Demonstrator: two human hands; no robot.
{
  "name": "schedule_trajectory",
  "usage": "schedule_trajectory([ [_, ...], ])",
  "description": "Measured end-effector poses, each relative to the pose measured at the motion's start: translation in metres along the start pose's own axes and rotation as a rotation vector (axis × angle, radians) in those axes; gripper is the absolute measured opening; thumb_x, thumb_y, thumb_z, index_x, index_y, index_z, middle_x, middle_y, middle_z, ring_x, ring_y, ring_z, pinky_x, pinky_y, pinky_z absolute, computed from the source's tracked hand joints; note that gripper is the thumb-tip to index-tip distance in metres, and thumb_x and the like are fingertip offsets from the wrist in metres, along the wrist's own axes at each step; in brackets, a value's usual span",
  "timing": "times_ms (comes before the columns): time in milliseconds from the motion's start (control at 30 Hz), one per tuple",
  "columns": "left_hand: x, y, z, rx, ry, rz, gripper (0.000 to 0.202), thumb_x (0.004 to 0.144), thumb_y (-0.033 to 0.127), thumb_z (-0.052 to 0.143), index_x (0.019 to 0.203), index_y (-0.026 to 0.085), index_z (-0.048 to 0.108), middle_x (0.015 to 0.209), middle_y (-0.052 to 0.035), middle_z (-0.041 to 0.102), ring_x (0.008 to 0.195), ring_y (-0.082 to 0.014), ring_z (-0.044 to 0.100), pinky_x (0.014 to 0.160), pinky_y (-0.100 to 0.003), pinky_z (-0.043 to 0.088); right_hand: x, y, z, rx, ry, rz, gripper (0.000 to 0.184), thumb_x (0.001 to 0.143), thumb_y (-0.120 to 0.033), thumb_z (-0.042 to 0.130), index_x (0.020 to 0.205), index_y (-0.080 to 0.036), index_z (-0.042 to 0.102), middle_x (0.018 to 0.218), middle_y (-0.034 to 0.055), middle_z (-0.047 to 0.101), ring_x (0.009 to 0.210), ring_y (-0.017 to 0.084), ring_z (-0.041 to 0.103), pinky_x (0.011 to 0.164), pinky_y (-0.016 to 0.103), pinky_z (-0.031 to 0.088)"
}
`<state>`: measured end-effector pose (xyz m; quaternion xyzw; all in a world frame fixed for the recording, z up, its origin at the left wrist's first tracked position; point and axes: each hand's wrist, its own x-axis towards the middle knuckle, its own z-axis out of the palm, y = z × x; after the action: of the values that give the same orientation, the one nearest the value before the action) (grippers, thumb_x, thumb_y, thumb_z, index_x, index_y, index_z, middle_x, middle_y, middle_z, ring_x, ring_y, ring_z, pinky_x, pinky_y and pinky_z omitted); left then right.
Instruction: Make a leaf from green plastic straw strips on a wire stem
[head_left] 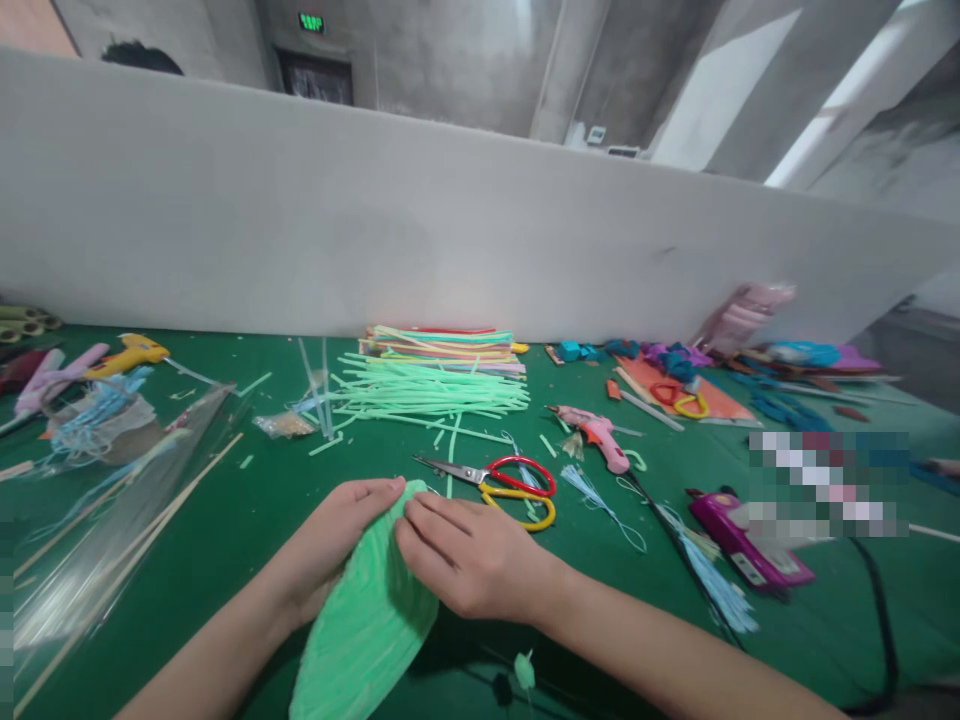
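A leaf-shaped piece made of light green strips (367, 625) lies between my hands at the near edge of the green table (240, 500). My left hand (330, 545) cups its upper left side, fingers curled round the tip. My right hand (469, 555) lies over its upper right edge, fingers pressed on the strips. A loose heap of light green strips (427, 392) lies further back in the middle. Two pairs of scissors, one red-handled (510, 475) and one yellow-handled (525, 505), lie just beyond my right hand.
A pink glue gun (600, 437) and a magenta one (746, 550) with a black cord lie to the right. A yellow glue gun (131, 352), blue threads and clear wrapping with thin sticks (112, 520) lie left. Stacked coloured sheets (442, 345) sit against the grey partition (375, 220).
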<state>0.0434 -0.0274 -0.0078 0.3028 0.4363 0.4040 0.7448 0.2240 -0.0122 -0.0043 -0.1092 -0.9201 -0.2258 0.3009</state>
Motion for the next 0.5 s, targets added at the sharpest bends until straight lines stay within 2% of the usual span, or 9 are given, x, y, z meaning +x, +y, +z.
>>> schedule_trajectory([
  [67, 0.001, 0.000, -0.001, 0.045, -0.011, 0.017, 0.027, 0.078, 0.040, 0.070, 0.080, 0.014, 0.069, 0.067, -0.0030, 0.066, 0.058, -0.0137, 0.059, 0.057, -0.024, 0.045, 0.001, 0.001, -0.004, 0.080, 0.015, 0.039, 0.019, 0.087, -0.010, 0.055, 0.104, -0.007, 0.065, 0.099, 0.0122, 0.071, 0.095, 0.022, 0.066, 0.086, 0.031, 0.054],
  [100, 0.001, 0.000, -0.001, 0.084, -0.015, 0.035, 0.028, 0.078, 0.042, 0.069, 0.082, 0.014, 0.070, 0.068, -0.0034, 0.067, 0.060, -0.0144, 0.059, 0.059, -0.024, 0.045, 0.002, 0.003, -0.007, 0.155, 0.049, 0.115, 0.021, 0.088, -0.010, 0.055, 0.106, -0.009, 0.064, 0.102, 0.0118, 0.071, 0.096, 0.021, 0.066, 0.086, 0.031, 0.054],
  [167, -0.001, 0.003, 0.000, 0.195, 0.002, 0.078, 0.030, 0.079, 0.044, 0.067, 0.086, 0.015, 0.071, 0.073, -0.0038, 0.067, 0.064, -0.0153, 0.058, 0.061, -0.025, 0.045, 0.003, 0.012, -0.016, 0.359, 0.153, 0.432, 0.020, 0.090, -0.016, 0.054, 0.107, -0.013, 0.063, 0.102, 0.0095, 0.070, 0.093, 0.018, 0.066, 0.083, 0.029, 0.054],
  [233, -0.004, 0.006, 0.002, 0.319, 0.039, 0.123, 0.031, 0.079, 0.046, 0.066, 0.088, 0.018, 0.070, 0.076, -0.0022, 0.066, 0.066, -0.0143, 0.055, 0.060, -0.023, 0.042, 0.003, 0.025, -0.024, 0.605, 0.206, 0.917, 0.017, 0.093, -0.027, 0.051, 0.097, -0.016, 0.064, 0.089, 0.0059, 0.070, 0.079, 0.014, 0.066, 0.069, 0.025, 0.054],
  [267, -0.005, 0.007, 0.004, 0.374, 0.058, 0.143, 0.030, 0.079, 0.047, 0.065, 0.087, 0.019, 0.070, 0.076, -0.0007, 0.064, 0.065, -0.0133, 0.053, 0.058, -0.022, 0.041, 0.002, 0.031, -0.027, 0.761, 0.156, 1.117, 0.024, 0.094, -0.035, 0.050, 0.091, -0.016, 0.064, 0.081, 0.0047, 0.068, 0.070, 0.013, 0.064, 0.061, 0.024, 0.052],
  [333, -0.008, 0.010, 0.006, 0.461, 0.077, 0.184, 0.029, 0.079, 0.048, 0.064, 0.083, 0.020, 0.068, 0.072, 0.0019, 0.059, 0.063, -0.0118, 0.049, 0.056, -0.021, 0.038, -0.002, 0.040, -0.028, 1.098, -0.064, 1.329, 0.039, 0.091, -0.049, 0.049, 0.081, -0.015, 0.064, 0.072, 0.0040, 0.065, 0.063, 0.012, 0.061, 0.053, 0.022, 0.047],
  [400, -0.010, 0.011, 0.008, 0.522, 0.079, 0.213, 0.029, 0.080, 0.049, 0.063, 0.079, 0.020, 0.065, 0.070, 0.0026, 0.056, 0.062, -0.0116, 0.046, 0.056, -0.021, 0.036, -0.006, 0.042, -0.025, 1.339, -0.276, 1.405, 0.049, 0.087, -0.059, 0.051, 0.078, -0.013, 0.066, 0.071, 0.0054, 0.066, 0.064, 0.012, 0.062, 0.054, 0.021, 0.045],
  [433, -0.010, 0.011, 0.008, 0.542, 0.075, 0.218, 0.029, 0.080, 0.049, 0.063, 0.079, 0.020, 0.065, 0.070, 0.0022, 0.057, 0.063, -0.0122, 0.047, 0.056, -0.021, 0.036, -0.008, 0.040, -0.023, 1.413, -0.337, 1.418, 0.051, 0.085, -0.061, 0.052, 0.077, -0.013, 0.067, 0.072, 0.0063, 0.067, 0.065, 0.013, 0.063, 0.055, 0.022, 0.044],
  [500, -0.009, 0.010, 0.009, 0.565, 0.065, 0.223, 0.029, 0.080, 0.048, 0.062, 0.079, 0.019, 0.065, 0.072, 0.0007, 0.060, 0.066, -0.0139, 0.049, 0.058, -0.022, 0.037, -0.009, 0.034, -0.018, 1.483, -0.367, 1.418, 0.051, 0.080, -0.063, 0.058, 0.077, -0.013, 0.067, 0.073, 0.0067, 0.069, 0.067, 0.013, 0.065, 0.057, 0.022, 0.044],
])
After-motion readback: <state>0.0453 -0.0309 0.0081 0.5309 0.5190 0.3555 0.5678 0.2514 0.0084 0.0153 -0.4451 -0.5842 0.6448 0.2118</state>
